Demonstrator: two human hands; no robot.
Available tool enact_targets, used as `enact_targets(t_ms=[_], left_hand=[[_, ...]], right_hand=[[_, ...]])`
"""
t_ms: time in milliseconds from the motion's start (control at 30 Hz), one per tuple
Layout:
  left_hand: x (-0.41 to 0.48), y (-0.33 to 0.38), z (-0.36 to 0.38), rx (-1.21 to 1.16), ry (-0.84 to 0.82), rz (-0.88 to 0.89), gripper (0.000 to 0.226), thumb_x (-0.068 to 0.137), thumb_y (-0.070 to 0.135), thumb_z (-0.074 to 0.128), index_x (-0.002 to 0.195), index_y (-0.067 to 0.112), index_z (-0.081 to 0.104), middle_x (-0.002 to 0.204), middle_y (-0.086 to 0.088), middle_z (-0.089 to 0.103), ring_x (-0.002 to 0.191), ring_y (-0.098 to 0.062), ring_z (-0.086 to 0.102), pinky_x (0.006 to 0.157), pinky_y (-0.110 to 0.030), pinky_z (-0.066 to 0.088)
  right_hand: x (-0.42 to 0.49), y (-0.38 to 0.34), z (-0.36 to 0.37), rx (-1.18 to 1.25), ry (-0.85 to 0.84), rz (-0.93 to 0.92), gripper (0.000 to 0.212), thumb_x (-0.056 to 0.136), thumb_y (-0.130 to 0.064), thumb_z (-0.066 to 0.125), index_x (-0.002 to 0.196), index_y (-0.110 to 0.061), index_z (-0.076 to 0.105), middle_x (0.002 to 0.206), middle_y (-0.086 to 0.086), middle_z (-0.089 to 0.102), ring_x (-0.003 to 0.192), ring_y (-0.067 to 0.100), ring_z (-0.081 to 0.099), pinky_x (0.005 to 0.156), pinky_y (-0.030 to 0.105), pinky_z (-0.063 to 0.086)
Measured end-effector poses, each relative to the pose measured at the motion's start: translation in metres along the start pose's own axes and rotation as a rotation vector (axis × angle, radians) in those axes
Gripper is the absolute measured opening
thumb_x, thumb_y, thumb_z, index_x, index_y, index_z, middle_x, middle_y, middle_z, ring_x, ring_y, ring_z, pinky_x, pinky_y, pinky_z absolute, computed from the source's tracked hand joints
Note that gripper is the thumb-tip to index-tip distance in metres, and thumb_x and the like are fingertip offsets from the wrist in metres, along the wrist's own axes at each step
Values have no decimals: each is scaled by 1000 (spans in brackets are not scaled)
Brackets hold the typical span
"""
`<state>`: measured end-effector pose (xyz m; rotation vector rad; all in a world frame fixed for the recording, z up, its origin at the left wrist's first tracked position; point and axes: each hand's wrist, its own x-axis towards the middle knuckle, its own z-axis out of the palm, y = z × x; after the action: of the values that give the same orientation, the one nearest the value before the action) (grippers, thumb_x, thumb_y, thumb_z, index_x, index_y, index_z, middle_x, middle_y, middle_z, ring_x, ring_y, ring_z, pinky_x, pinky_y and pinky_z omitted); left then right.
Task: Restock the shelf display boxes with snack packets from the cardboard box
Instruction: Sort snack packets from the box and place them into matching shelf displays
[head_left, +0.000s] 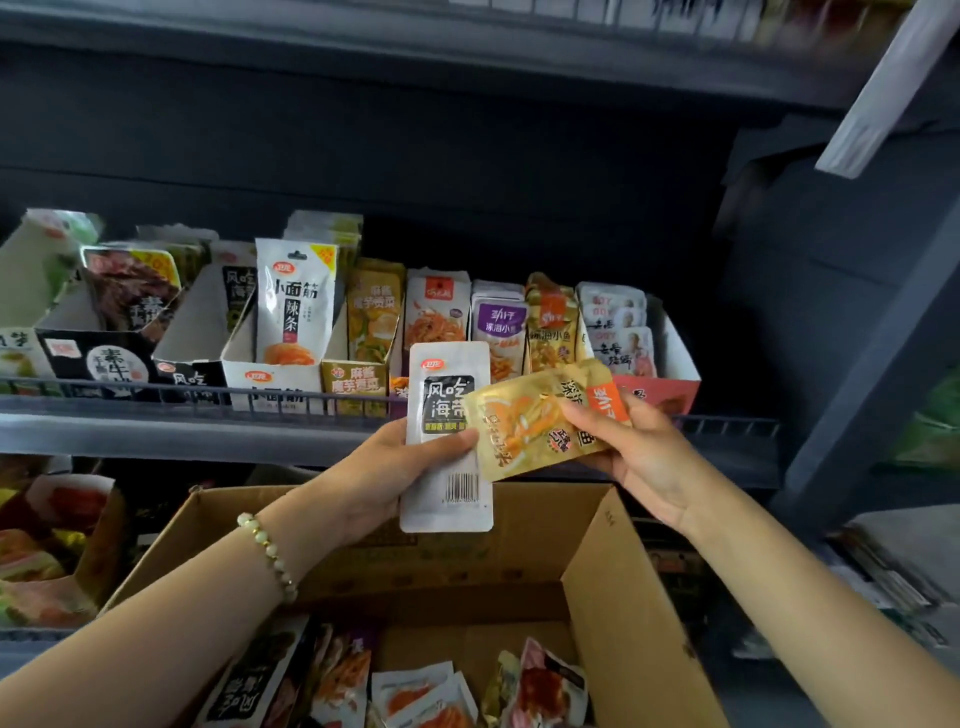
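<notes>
Currently a white packet (447, 400) is gripped upright in the left hand (384, 467), while a gold packet (524, 421) is pinched at its end by the right hand (639, 457), its long axis lying nearly level. Matching gold packets (550, 327) are seen standing on the shelf just above and beyond the right hand, so that hand is judged nearer, and the held packet would need turning upright

card, film, metal
the cardboard box (613, 571) is formed of matt brown card; the gold packet (524, 428) and white packet (447, 499) are sealed in glossy film; the shelf rail (208, 399) is dark painted metal.
</notes>
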<state>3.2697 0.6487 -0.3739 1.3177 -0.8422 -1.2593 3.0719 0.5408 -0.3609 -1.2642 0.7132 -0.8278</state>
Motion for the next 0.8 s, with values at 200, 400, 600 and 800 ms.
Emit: enact_targets(t_ms=[200,400,600,800], left_hand=[[34,30,-3,54,142,60,24,87,15,66,110,12,61,103,-12,74,90,-25,72,75,-41,57],[52,53,-3,68,169,106,22,86,17,67,107,14,62,88,-6,76,76,-21,74,56,-34,59],[63,62,-7,89,152,105,17,86,15,66,103,14,62,87,-7,76,76,-21,74,59,-33,60],[71,57,-10,100,176,84,17,86,16,67,102,16,62,83,-6,76,72,-21,74,53,-31,58]], right_hand=[[51,-61,-52,-497,229,-260,22,81,-18,74,98,-24,62,95,-3,70,84,9,67,63,19,50],[127,-87,-55,-956,171,-329,25,77,-17,79,92,-15,59,88,1,64,80,17,61,74,33,50],[173,-65,-37,-1303,-148,-241,27,78,-25,78,89,-20,55,86,0,58,80,19,57,70,31,47],[183,-49,-41,-1547,-189,-341,59,80,-32,76,130,-27,44,118,-1,58,105,18,57,83,31,51]])
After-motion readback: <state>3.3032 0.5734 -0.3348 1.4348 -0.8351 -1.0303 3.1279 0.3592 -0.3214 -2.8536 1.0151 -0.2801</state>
